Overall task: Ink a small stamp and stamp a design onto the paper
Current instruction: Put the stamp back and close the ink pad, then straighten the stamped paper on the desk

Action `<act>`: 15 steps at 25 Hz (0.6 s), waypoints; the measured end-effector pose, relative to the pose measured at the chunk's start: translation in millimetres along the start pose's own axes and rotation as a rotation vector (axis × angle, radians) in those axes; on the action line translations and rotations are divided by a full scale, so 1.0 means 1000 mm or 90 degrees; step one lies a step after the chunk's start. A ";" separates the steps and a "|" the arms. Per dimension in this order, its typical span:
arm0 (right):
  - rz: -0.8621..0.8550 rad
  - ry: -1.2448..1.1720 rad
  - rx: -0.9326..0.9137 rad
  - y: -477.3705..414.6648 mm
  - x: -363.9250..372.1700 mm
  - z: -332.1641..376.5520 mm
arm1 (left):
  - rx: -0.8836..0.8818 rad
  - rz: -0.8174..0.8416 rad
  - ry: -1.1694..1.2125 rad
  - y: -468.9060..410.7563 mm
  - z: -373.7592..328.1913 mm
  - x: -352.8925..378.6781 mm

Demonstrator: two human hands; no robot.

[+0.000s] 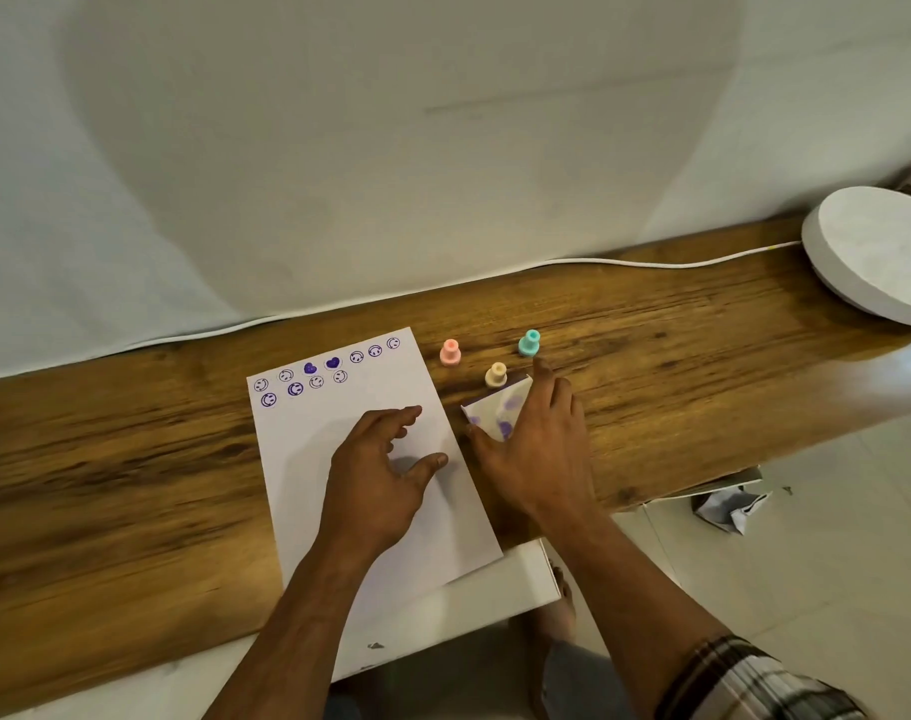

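A white sheet of paper (pixel 334 423) lies on the wooden table (pixel 131 459), with purple smiley and heart prints along its top edge. My left hand (pixel 378 480) rests over the sheet, fingers spread, holding nothing. Right of the paper stand three small stamps: pink (pixel 450 352), yellow (pixel 495 375) and teal (pixel 529 343). A white ink pad (pixel 497 407) with purple blotches sits below the yellow stamp. My right hand (pixel 539 449) lies over the pad, fingers apart, thumb at its left corner and fingertips reaching its far edge near the teal stamp.
A white cable (pixel 599 262) runs along the table's back edge by the wall. A round white disc (pixel 874 252) sits at the far right. A white board (pixel 495 579) juts out under the paper over the front edge. Crumpled paper (pixel 729 506) lies on the floor.
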State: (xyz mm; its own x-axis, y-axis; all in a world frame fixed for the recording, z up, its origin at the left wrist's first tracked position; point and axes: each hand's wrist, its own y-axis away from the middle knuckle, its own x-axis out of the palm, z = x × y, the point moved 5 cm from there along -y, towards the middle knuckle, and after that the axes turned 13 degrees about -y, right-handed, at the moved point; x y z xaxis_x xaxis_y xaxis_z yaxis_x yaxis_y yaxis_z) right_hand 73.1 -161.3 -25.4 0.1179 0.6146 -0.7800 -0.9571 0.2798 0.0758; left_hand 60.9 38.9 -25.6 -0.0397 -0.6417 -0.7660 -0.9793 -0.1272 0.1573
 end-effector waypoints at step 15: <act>-0.034 -0.055 -0.152 0.031 0.008 0.040 | -0.055 -0.060 -0.071 0.001 0.023 -0.025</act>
State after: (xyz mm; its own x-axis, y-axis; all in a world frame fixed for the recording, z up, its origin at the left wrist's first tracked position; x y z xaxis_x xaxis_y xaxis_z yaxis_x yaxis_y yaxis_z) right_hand 54.7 -117.9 -4.3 0.1821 0.6671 -0.7224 -0.9831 0.1379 -0.1205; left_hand 56.0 72.1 -19.9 0.0250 -0.5371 -0.8432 -0.9591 -0.2508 0.1313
